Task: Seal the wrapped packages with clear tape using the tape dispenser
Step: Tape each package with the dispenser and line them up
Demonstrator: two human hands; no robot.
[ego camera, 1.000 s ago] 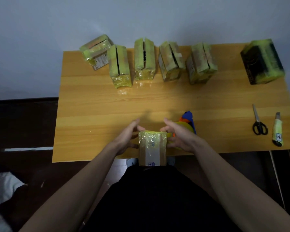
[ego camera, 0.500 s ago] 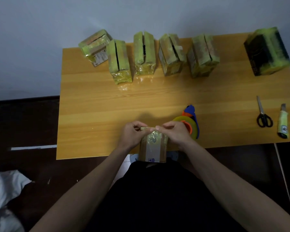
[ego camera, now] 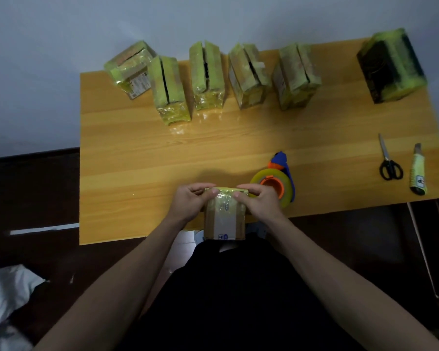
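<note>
L hand (ego camera: pixel 188 202) + R hand (ego camera: pixel 260 202) grip pkg (ego camera: pixel 224 219) @ table (ego camera: pixel 137 173) edge; tape dispenser (ego camera: pixel 276 182) beside R | 5 pkgs rear

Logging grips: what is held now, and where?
Both the left hand and right hand pinch the wrapped package at its top edge.

Single head view, steeply down over table (ego camera: pixel 137 160) near edge, close.

Package (ego camera: pixel 224 216) at the table's (ego camera: pixel 137 160) near edge, dispenser (ego camera: pixel 276 183) just right, five packages (ego camera: pixel 207 77) along the back, box (ego camera: pixel 390 65) far right, scissors (ego camera: pixel 389 160) beside knife (ego camera: pixel 418 171)
</note>
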